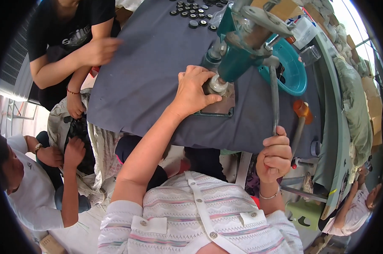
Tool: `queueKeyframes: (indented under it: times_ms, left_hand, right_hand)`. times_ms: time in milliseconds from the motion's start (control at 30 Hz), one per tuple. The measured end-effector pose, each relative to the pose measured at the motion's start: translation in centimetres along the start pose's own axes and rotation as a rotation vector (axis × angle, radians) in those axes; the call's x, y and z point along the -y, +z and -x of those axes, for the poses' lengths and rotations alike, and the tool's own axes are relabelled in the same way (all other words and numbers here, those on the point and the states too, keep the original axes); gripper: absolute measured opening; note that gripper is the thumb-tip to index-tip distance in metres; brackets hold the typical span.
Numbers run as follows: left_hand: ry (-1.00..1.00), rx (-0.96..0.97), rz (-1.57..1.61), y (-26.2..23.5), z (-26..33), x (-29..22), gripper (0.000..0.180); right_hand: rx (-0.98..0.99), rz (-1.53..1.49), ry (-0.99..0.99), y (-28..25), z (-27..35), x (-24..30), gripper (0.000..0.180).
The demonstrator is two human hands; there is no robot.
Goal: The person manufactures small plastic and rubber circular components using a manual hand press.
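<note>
A green hand press stands on the grey cloth of the table. Its long metal lever slants down toward me, and my right hand is closed round the lower end. My left hand curls about the bottom of the press's ram, thumb on the near side and fingers on the far side. Whatever those fingers grip there is hidden by the hand and the ram. Below the ram lies the press's flat base plate, partly covered by my left hand.
Several round black parts lie at the table's far edge. Right of the press are a teal basin, a clear cup and an orange-headed hammer. Two people sit at the left around a sack of black pieces; another person is at far right.
</note>
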State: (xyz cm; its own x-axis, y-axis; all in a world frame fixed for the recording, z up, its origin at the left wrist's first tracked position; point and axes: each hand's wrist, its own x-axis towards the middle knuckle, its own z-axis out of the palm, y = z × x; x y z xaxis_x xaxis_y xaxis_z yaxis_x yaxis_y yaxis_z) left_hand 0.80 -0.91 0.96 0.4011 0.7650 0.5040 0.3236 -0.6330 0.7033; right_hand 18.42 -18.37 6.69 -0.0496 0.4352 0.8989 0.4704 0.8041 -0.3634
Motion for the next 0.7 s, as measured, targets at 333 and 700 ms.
queueKeyframes:
  times_ms: [333,700]
  left_hand:
    - [-0.018,-0.017,0.028,0.2,0.9,0.6,0.059]
    - [-0.050,-0.041,0.128,1.0,0.2,0.9,0.045]
  right_hand:
    - [0.084,-0.062,-0.051,-1.0,-6.7,0.9,0.034]
    - [-0.029,-1.660,0.480,1.3,-25.5,-9.2,0.025]
